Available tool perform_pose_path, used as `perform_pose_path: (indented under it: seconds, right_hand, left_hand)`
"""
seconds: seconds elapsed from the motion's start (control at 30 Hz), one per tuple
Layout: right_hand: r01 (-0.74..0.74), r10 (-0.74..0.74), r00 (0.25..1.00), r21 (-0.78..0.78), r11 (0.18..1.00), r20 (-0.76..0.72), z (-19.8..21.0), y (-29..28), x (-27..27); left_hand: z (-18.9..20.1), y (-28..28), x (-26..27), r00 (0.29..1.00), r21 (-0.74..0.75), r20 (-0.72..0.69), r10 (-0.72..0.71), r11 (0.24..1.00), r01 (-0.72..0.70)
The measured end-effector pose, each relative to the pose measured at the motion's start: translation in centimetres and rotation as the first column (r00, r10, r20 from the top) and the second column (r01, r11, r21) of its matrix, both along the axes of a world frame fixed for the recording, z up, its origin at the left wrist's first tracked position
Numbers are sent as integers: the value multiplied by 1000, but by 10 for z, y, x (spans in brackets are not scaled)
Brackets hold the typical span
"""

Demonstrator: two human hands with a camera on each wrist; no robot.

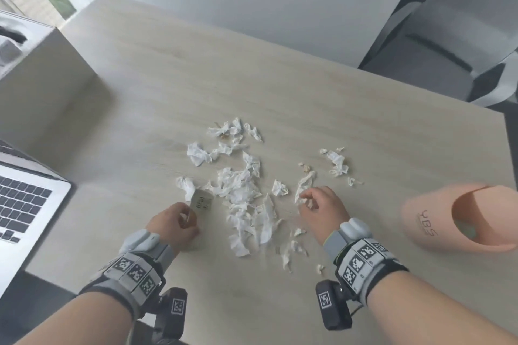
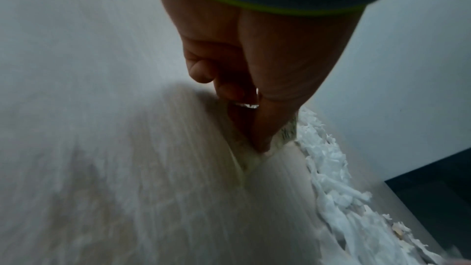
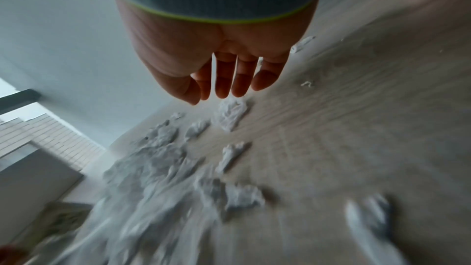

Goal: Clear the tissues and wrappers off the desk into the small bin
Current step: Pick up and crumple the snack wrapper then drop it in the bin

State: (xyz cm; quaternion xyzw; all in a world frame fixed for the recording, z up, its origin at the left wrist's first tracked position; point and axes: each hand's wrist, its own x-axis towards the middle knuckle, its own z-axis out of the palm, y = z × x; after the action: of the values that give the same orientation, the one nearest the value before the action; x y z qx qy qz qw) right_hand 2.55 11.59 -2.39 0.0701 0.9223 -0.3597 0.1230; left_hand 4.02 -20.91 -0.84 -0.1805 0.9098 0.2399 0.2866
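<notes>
Several torn white tissue scraps (image 1: 244,190) lie scattered over the middle of the pale wood desk (image 1: 168,78). My left hand (image 1: 193,213) pinches a small beige printed wrapper (image 1: 202,202) at the left edge of the pile; in the left wrist view the thumb and fingers (image 2: 260,146) press the wrapper (image 2: 246,161) against the desk. My right hand (image 1: 307,199) hovers with relaxed fingers over a long tissue strip (image 1: 305,183) and holds nothing. The right wrist view shows its fingers (image 3: 224,90) hanging just above a crumpled tissue (image 3: 231,115). The small pink bin (image 1: 437,221) lies on its side at the right.
An open laptop (image 1: 25,204) sits at the desk's left edge, with a grey box (image 1: 42,70) behind it. A grey chair (image 1: 448,36) stands beyond the far right corner. Bare desk stretches behind the scraps and along the near edge.
</notes>
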Motion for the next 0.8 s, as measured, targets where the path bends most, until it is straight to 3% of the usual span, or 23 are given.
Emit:
perform_pose_path:
  seconds: [0.2,0.4,0.53,0.63,0.7,0.8]
  right_hand:
    - [103,-101,995,141,985,-23,0,9,-52]
    - [-21,-10,994,281,959,110,-8,9,-88]
    - [2,-25,995,242,970,92,-9,12,-88]
    - [63,-65,998,88,994,17,-2,17,-70]
    - [-44,44,999,-16,999,23,2,15,-47]
    - [-314,315,946,-21,949,75,6,7,-3]
  left_hand:
    - [15,11,-14,997,247,-54,63,968,-48]
    - [10,17,-38,993,317,-120,20,948,20]
    - [8,31,-54,989,362,-143,28,932,26]
    - [5,42,-63,991,428,-118,67,904,-10]
    - [5,47,-65,990,482,-80,119,874,-66]
    - [4,59,-70,981,525,-62,183,842,-123]
